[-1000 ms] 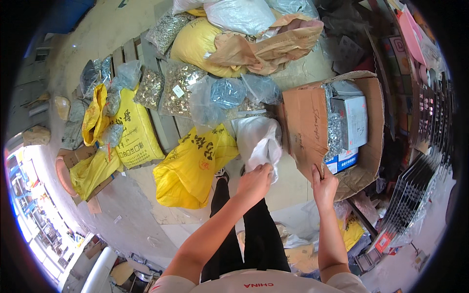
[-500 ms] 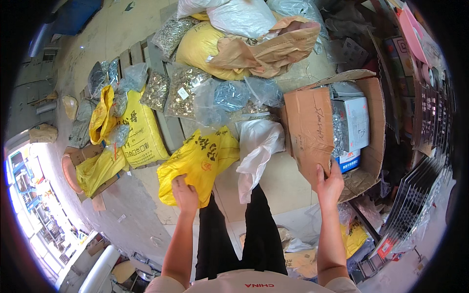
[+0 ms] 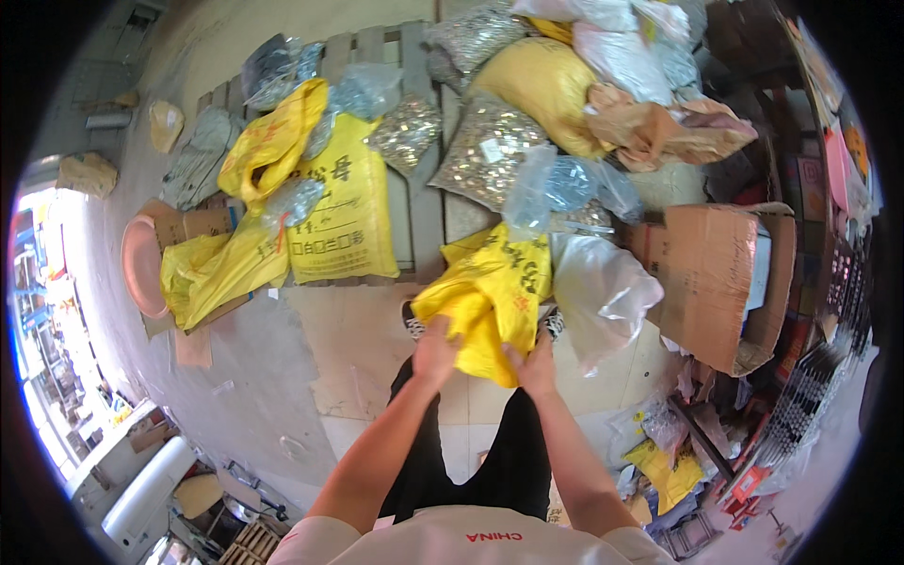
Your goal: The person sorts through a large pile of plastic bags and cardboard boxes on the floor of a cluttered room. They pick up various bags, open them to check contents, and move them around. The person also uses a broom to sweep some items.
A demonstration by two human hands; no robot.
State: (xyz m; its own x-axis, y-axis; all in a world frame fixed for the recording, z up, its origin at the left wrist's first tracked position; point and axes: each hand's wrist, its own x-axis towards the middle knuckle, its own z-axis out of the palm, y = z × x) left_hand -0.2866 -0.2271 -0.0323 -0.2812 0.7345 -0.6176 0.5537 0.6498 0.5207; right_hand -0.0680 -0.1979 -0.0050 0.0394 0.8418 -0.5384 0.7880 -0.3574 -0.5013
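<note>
Okay, right hand (image 3: 537, 366) is off the right-side box (image 3: 702, 287) and joins left hand (image 3: 436, 354) gripping the near yellow bag (image 3: 488, 306), now the focus

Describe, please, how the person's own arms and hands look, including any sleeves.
The left hand and right hand are ungloved, with no watch visible at the wrists. Pale short sleeves leave both forearms uncovered.

right hand (image 3: 537, 367) moved from cardboard box (image 3: 702, 292) to yellow bag (image 3: 492, 306), now opposite left hand (image 3: 435, 354)
</note>
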